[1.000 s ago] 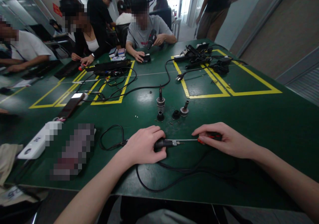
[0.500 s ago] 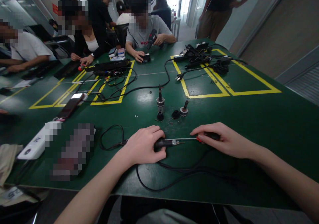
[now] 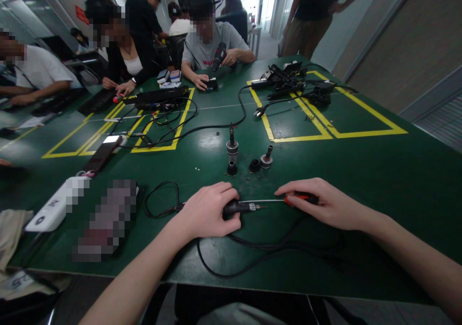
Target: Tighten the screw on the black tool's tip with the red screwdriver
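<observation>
My left hand point(image 3: 211, 210) is closed around a corded black cylindrical handle point(image 3: 242, 208), which lies low over the table with its bare metal end and thin rod pointing right. In my right hand point(image 3: 321, 202) is a screwdriver point(image 3: 288, 200) with a red and black handle, held between thumb and fingers. Its thin shaft points left, close along the upper side of the black handle; my left fingers hide where the tip ends. Beyond the hands stand a metal-collared part point(image 3: 232, 147), a smaller metal part point(image 3: 266, 159) and two black conical pieces point(image 3: 232, 168).
Black cord point(image 3: 249, 267) loops across the green table point(image 3: 378, 180) before me. On the left lie a white power strip point(image 3: 54, 209) and a phone point(image 3: 104, 154). Tangled cables point(image 3: 288, 79) sit farther back. Co-workers occupy the far side, one holding a power drill point(image 3: 219, 56).
The screwdriver has turned in my right fingers, so more of the red on its handle shows. My left hand and the corded handle stay put.
</observation>
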Demonstrator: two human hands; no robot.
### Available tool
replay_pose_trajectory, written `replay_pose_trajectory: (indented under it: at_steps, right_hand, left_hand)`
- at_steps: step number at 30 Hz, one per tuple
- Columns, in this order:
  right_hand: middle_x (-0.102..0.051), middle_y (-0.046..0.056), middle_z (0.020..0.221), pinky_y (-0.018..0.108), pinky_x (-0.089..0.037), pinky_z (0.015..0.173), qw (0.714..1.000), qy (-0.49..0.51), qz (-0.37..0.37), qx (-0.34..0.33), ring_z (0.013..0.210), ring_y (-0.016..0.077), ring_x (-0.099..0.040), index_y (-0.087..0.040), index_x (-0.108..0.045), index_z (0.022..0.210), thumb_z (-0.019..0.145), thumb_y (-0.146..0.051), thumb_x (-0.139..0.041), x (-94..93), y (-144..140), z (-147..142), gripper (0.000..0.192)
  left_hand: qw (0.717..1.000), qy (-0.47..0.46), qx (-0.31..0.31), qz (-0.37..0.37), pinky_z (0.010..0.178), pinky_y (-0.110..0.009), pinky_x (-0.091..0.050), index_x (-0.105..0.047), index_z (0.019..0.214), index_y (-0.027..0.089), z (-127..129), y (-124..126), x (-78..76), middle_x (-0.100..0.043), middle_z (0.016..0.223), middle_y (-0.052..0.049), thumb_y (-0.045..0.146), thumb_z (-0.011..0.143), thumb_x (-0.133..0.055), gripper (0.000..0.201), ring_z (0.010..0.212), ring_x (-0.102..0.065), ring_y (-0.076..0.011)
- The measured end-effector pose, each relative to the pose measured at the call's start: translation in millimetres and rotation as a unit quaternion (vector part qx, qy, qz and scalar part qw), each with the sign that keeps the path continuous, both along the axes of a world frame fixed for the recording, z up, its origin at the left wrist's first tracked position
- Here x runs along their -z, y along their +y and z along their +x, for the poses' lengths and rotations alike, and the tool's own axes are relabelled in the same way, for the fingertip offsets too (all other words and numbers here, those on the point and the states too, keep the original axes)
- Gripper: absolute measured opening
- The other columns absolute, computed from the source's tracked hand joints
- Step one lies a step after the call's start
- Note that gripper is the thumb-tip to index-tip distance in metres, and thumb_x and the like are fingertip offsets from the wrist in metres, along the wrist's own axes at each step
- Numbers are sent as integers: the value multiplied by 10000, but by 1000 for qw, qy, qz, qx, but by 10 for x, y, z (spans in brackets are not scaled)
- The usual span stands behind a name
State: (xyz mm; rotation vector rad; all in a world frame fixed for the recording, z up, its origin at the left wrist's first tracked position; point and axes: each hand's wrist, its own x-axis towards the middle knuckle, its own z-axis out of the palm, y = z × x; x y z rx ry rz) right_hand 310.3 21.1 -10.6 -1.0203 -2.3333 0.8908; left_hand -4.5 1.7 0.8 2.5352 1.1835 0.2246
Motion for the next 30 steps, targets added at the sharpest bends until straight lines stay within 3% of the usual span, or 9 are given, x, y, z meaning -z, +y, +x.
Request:
replay_pose_trajectory:
  at_steps: [8,12,15,21,30]
  right_hand:
    - [-838,90,977,334,-620,730,999,9,44,-11,822,238,-791,-219,-810,1145,990,-315,-676,27,-10,3,226]
    - [-860,91,996,344,-630,755,1000,4,27,-6,846,243,-810,-220,-816,1183,1061,-358,-585,41,-5,-21,295]
    - [-856,85,969,319,-616,689,1000,14,17,-9,796,226,-798,-223,-816,1171,1077,-336,-548,39,-2,-22,305]
    - [-836,70,977,336,-629,791,999,43,27,2,850,229,-795,-241,-824,1123,971,-315,-735,34,-5,27,191]
    - [-820,51,803,283,-544,605,1000,23,-20,-2,655,182,-742,-196,-823,1130,1059,-363,-578,26,13,-15,305]
  left_hand:
    - [1000,3,4,2,747,-312,-520,-645,962,216,2,2,0,-670,924,-20,278,863,-653,117,824,-654,-206]
    - [1000,5,4,5,748,-317,-523,-648,965,213,1,2,-1,-675,929,-23,274,862,-657,120,830,-656,-209]
    - [1000,6,2,2,743,-317,-524,-650,964,216,3,5,-3,-673,924,-20,274,860,-658,119,831,-654,-208]
    - [1000,-2,4,4,741,-314,-517,-649,956,216,1,8,3,-672,920,-18,262,855,-652,111,832,-656,-207]
    - [1000,-8,6,6,726,-314,-503,-655,952,215,4,17,9,-677,916,-20,266,853,-644,112,826,-654,-206]
